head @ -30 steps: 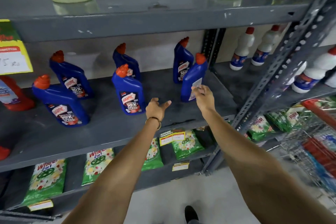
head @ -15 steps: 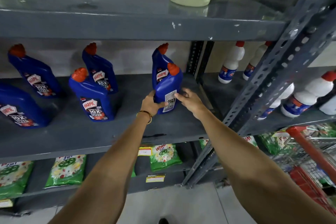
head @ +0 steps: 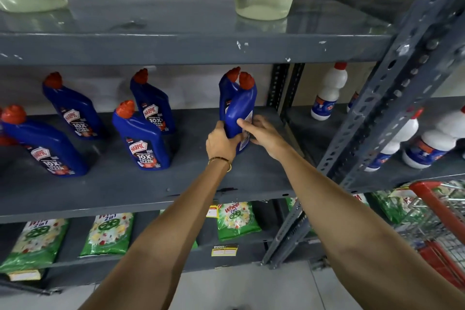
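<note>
- My left hand point(head: 221, 142) gripped the lower left side of a blue toilet-cleaner bottle point(head: 237, 111). My right hand point(head: 263, 133) clasped its right side, fingers curled over a white back label too blurred to read.
- I judged that two hands kept it steady while I squared it to face outward.
- The bottle was upright near the right end of the grey middle shelf point(head: 201, 184), just in front of a matching bottle point(head: 225, 88).
- Harpic bottles point(head: 143, 138) farther left read "HARPIC 10X TOTAL CLEAN".
- A clear jug point(head: 264, 0) on the shelf above wore a "BUY 1 GET 1 FREE" sticker.
- Green packets point(head: 235, 219) below read "Wheel 2in1".
</note>
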`<state>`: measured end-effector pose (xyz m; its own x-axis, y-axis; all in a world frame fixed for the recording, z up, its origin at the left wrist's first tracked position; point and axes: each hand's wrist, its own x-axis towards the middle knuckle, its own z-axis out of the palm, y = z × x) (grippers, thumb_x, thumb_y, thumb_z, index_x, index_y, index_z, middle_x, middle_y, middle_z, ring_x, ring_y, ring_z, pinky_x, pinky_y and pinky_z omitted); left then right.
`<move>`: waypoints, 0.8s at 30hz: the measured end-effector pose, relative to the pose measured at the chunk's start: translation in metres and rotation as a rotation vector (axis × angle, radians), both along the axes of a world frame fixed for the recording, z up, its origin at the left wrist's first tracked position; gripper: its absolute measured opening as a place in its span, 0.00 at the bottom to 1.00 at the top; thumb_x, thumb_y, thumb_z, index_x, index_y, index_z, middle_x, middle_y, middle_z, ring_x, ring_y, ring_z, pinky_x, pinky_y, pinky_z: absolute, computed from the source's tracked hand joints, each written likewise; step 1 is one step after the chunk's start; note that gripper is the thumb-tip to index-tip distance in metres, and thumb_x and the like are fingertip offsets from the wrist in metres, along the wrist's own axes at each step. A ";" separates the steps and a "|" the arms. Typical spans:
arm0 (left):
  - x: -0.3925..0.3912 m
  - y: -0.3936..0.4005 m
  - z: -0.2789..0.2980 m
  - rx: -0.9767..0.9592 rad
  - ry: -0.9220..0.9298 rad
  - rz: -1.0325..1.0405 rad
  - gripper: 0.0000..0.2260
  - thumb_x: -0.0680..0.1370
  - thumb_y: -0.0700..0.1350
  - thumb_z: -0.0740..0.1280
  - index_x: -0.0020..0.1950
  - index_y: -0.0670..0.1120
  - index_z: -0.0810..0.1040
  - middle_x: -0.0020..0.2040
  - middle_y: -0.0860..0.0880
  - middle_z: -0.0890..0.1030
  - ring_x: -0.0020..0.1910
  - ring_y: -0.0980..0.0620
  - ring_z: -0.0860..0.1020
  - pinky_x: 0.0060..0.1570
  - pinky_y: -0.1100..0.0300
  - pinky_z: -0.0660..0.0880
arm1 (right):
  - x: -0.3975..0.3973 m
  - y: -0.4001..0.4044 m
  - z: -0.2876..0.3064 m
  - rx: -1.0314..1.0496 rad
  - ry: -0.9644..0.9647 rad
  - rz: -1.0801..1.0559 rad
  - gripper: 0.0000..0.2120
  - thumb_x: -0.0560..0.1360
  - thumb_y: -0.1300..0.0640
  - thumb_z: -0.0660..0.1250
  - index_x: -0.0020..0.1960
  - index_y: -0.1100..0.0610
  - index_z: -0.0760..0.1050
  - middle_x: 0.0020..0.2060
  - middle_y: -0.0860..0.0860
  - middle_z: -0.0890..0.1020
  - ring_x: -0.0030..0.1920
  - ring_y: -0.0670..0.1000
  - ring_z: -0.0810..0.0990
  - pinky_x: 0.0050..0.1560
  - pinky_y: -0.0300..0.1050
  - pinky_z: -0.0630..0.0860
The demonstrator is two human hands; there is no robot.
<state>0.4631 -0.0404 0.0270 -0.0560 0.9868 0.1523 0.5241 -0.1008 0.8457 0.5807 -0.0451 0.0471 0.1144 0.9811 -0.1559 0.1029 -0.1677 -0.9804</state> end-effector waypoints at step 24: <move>-0.024 0.010 -0.011 -0.172 -0.369 -0.157 0.27 0.62 0.41 0.79 0.58 0.40 0.74 0.46 0.50 0.78 0.43 0.55 0.78 0.42 0.69 0.76 | 0.011 -0.005 0.009 0.016 -0.013 0.119 0.17 0.67 0.57 0.68 0.57 0.55 0.77 0.54 0.57 0.83 0.55 0.57 0.81 0.59 0.55 0.76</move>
